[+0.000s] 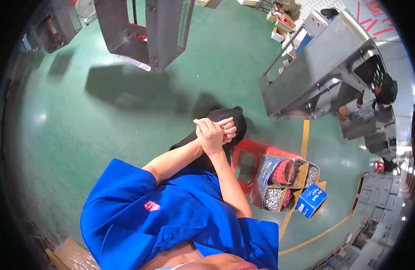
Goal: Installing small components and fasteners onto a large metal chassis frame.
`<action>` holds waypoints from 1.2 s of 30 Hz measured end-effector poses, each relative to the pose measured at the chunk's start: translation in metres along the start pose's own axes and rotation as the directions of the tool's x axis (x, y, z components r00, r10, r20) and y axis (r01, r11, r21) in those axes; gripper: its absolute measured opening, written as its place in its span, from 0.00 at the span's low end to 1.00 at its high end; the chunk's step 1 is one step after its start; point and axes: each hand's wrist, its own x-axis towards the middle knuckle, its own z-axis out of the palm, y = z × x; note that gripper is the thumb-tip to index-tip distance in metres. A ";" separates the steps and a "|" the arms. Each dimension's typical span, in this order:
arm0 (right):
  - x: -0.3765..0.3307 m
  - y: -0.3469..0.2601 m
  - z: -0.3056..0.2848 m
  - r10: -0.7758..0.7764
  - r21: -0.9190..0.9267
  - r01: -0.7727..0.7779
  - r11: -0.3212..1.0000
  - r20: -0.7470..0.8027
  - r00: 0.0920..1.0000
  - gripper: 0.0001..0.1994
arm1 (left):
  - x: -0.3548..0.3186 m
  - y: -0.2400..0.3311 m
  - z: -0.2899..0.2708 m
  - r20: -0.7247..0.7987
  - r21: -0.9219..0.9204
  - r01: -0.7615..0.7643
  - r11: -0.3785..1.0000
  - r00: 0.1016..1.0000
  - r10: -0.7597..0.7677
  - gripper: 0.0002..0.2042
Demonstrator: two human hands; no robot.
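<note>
My left hand [229, 129] and my right hand [209, 135] are crossed together above my knees, in dark trousers [234, 118]. The right one lies over the left wrist and palm, fingers closed around it. The left fingers are curled; a tiny spot shows between them, too small to name. To the right, a red plastic stool [244, 146] bears a divided cardboard box [299, 182] wrapped in clear plastic. Small metal fasteners [272, 198] and a red roll [283, 172] sit in its compartments. A blue carton [312, 200] leans at its right corner.
Grey sheet-metal housings [169, 36] hang over the green floor [140, 135] ahead. Another large housing [302, 85] is at the right, with a co-worker's dark-clad figure [387, 90] beyond it. White bins [279, 33] stand at the far side. A yellow line [305, 135] crosses the floor.
</note>
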 end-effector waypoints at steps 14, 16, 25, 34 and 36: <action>-0.013 0.000 0.012 -0.074 -0.093 0.073 0.993 -0.010 0.997 0.09 | -0.001 -0.005 0.034 0.170 -0.005 0.004 1.000 0.986 -0.003 0.19; -0.014 0.007 0.007 0.006 -0.234 -0.026 0.972 -0.087 0.996 0.09 | 0.008 -0.021 0.041 0.180 -0.036 0.088 0.995 0.980 -0.080 0.20; -0.012 0.002 0.034 0.135 -0.430 -0.174 0.886 -0.120 0.984 0.09 | 0.006 -0.008 0.051 0.140 0.047 0.048 0.998 0.989 -0.054 0.20; -0.018 0.008 0.016 -0.062 -0.149 0.072 0.986 0.073 0.995 0.07 | 0.006 -0.011 0.061 0.138 0.092 -0.004 0.996 0.990 -0.008 0.19; -0.017 0.011 0.016 -0.070 -0.139 0.084 0.987 0.101 0.992 0.07 | 0.007 -0.011 0.062 0.138 0.095 -0.013 0.995 0.990 0.000 0.19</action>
